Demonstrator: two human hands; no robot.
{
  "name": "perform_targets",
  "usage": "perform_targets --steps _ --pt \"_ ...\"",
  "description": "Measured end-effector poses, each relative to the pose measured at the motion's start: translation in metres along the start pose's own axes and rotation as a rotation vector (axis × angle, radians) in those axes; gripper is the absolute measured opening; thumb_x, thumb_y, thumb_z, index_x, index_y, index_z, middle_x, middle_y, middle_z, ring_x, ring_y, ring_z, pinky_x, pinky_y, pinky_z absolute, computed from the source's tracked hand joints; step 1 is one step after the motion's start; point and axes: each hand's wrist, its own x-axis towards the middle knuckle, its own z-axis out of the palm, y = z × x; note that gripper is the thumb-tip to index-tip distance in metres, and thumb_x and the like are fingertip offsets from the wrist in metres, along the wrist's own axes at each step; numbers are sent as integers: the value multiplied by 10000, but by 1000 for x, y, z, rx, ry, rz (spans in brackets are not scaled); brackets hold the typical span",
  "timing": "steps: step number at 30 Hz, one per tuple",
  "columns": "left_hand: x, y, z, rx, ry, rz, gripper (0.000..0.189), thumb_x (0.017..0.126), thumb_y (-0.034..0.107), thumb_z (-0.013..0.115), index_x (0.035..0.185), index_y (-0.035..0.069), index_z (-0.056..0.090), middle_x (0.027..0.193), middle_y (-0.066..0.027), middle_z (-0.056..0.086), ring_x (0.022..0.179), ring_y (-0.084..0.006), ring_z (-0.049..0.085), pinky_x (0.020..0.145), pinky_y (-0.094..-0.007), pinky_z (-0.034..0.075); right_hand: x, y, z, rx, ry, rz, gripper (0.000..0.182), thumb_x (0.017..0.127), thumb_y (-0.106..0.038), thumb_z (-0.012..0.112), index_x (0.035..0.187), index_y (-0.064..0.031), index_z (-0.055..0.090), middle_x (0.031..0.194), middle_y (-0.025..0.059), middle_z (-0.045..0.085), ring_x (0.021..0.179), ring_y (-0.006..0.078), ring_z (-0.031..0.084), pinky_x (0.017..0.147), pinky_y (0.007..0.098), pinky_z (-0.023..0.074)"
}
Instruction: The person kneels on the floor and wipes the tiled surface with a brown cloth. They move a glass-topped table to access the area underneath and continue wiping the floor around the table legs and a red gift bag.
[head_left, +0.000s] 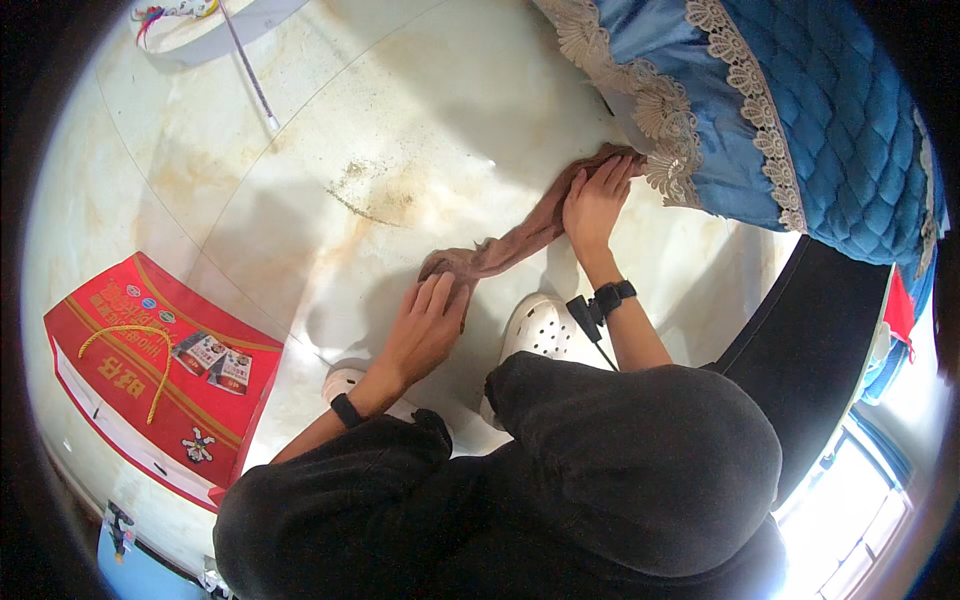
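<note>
A brown cloth (525, 238), bunched into a long twisted strip, stretches across the pale floor in front of me. My left hand (429, 324) grips its near end, the fingertips curled over the folds. Farther off to the right, my right hand (598, 201) holds the other end beside the lace hem (670, 169) of a blue bed cover. Folds of cloth show around both hands, while the undersides of my palms are hidden. A patch of dark crumbs and dust (371, 193) lies on the floor beyond the strip.
A red paper bag (217, 311) with a yellow cord handle lies at left. The blue quilted bedspread (840, 127) hangs at upper right. A thin stick (251, 71) rests at upper left. White clogs (536, 330) are on my feet, near a black panel (814, 337).
</note>
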Motion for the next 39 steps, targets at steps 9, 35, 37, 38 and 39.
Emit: perform_targets --steps 9,35,37,38,39 --pt "20 -5 -3 10 -33 -4 647 909 186 595 1428 -108 345 1540 -247 303 1450 -384 289 1180 -475 290 56 -63 27 13 -24 5 778 984 -385 470 1411 233 266 1481 443 255 1408 561 230 1193 578 137" --pt "30 -18 -27 -5 108 -28 416 891 83 603 1293 -3 541 1355 -173 489 1281 -358 471 1074 -424 424 94 -52 -7 -66 -23 -397 667 766 -88 674 1397 -34 467 1381 201 444 1297 438 391 1134 514 310" --pt "33 -17 -31 -10 98 -40 416 885 82 608 1287 -5 542 1350 -177 487 1275 -367 470 1068 -436 426 111 -56 -11 -30 -150 -377 649 774 -79 669 1394 -59 480 1363 191 451 1263 430 412 1107 532 332" --pt "31 -17 -31 -39 88 -40 413 884 84 611 1282 -3 544 1347 -178 486 1269 -369 472 1067 -439 425 113 -57 -13 -13 -214 -366 640 778 -74 667 1392 -71 486 1353 186 455 1246 426 423 1094 541 344" --pt "30 -20 -33 -62 80 -42 410 883 87 615 1278 -1 546 1343 -180 486 1262 -372 474 1066 -443 425 105 -61 -13 -14 -208 -375 627 782 -64 657 1387 -69 492 1334 187 467 1230 421 435 1078 542 357"
